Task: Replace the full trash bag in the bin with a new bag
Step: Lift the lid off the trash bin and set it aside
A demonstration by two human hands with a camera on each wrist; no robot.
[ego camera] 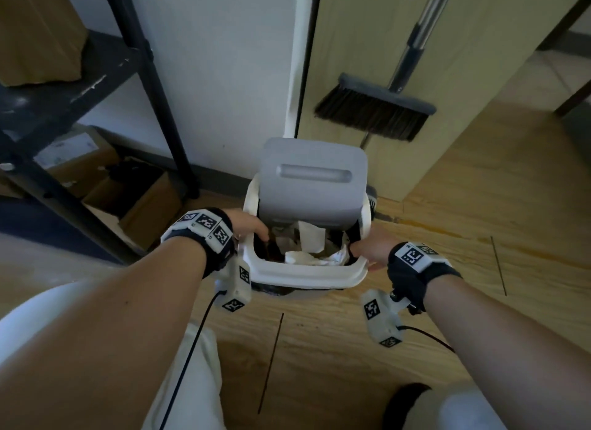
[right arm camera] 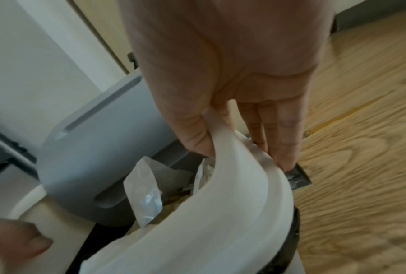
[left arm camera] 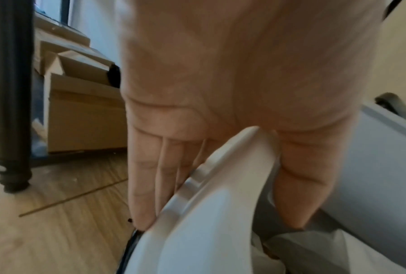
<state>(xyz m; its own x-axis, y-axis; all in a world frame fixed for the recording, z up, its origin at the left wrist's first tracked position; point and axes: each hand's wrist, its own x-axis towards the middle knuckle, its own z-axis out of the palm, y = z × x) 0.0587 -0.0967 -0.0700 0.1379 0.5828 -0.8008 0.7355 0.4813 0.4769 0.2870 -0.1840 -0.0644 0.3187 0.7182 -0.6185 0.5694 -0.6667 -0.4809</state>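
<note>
The bin stands on the floor with its grey lid [ego camera: 311,183] tipped up at the back. My left hand [ego camera: 248,226] grips the left side of the white rim ring [ego camera: 307,277], thumb [left arm camera: 293,185] inside and fingers [left arm camera: 145,185] outside. My right hand [ego camera: 367,250] grips the ring's right side [right arm camera: 232,194] the same way, thumb inside. The ring's front looks slightly raised off the bin. White crumpled paper [ego camera: 310,240] fills the bin to the top. A black bag edge [right arm camera: 291,241] shows under the ring.
A broom [ego camera: 374,109] leans on the pale cabinet panel behind the bin. A black shelf leg [ego camera: 169,125] and open cardboard boxes [ego camera: 140,205] are to the left. Wooden floor [ego camera: 463,269] spreads to the right and in front.
</note>
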